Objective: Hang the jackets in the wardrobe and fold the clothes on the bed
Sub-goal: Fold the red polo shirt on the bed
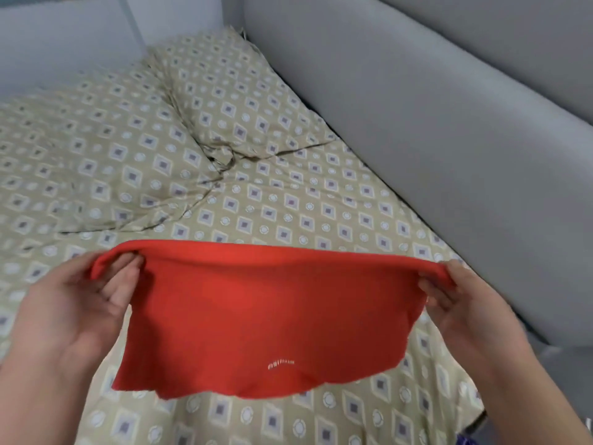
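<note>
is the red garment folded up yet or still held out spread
Spread, not finished. The left hand and right hand pinch the red garment at its top corners, stretched over the bed.

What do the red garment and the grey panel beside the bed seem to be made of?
The red garment looks like soft, matte knit fabric: it sags and ripples where the left hand and right hand hold its top edge. The grey panel seems padded, perhaps faux leather or vinyl: smooth, faintly sheeny, with rounded edges, though blur leaves that open.
</note>
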